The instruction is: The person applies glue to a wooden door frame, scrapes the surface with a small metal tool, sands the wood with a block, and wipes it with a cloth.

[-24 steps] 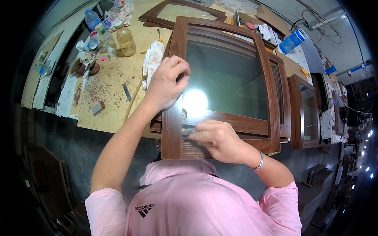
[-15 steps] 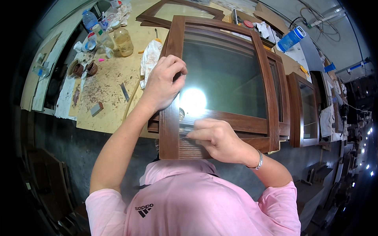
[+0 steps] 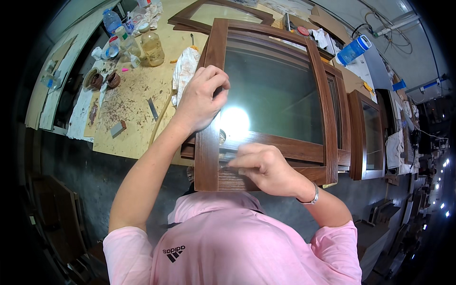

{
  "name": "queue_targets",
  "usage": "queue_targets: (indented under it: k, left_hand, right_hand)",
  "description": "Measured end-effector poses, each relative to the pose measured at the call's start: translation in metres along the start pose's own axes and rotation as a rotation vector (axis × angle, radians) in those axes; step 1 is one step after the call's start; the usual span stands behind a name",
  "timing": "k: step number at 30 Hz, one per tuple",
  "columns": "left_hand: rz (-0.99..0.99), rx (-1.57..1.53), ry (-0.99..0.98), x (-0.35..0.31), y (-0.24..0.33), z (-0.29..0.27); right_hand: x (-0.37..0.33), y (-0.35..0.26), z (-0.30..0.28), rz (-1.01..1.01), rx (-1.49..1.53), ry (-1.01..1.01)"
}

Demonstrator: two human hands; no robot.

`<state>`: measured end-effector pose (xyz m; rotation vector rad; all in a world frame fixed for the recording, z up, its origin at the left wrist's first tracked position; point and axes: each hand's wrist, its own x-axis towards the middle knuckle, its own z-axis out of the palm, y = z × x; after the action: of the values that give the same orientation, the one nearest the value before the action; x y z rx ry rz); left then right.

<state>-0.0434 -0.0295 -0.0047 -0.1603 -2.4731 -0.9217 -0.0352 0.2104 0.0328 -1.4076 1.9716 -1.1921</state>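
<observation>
Frame (image 3: 207, 156) sits under the curled fingers of our left hand (image 3: 202, 100). Our right hand (image 3: 268, 172) bends its fingers; we can't tell what either grips.

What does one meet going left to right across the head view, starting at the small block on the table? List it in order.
Small block → flat metal strip → left hand → right hand → blue bottle → hanging white cloth.

Dark brown glazed wooden frame (image 3: 275, 92)
</observation>
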Motion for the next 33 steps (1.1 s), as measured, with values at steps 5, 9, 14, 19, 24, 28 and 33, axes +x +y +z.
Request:
queue_targets:
  k: [5,9,14,19,24,28,33]
  left_hand:
    - [0.001,0.004,0.001,-0.0011,0.0004,-0.0002]
    - [-0.002,0.007,-0.002,-0.0006,0.0011,0.0]
    - [0.001,0.008,0.0,-0.0009,0.0008,-0.0001]
    - [0.009,0.008,0.004,-0.0007,0.0006,0.0003]
    - [0.013,0.008,0.004,-0.0004,-0.0007,-0.0002]
    - [0.005,0.001,-0.005,0.0003,0.0002,-0.0001]
    - [-0.004,0.005,-0.009,0.0001,-0.0007,0.0003]
  right_hand:
    - [-0.0013,-0.0014,0.0013,0.019,-0.067,0.069]
    - [-0.0017,-0.0027,0.0022,0.024,-0.129,0.052]
    - [-0.0003,-0.0049,0.0002,0.045,-0.145,0.003]
    - [0.0014,-0.0009,0.0007,-0.027,-0.137,0.008]
    - [0.004,0.0027,-0.0018,-0.084,-0.116,-0.033]
    - [0.0044,0.0013,-0.0039,-0.086,-0.12,-0.054]
    - [0.0042,0.0044,-0.003,-0.142,-0.13,-0.063]
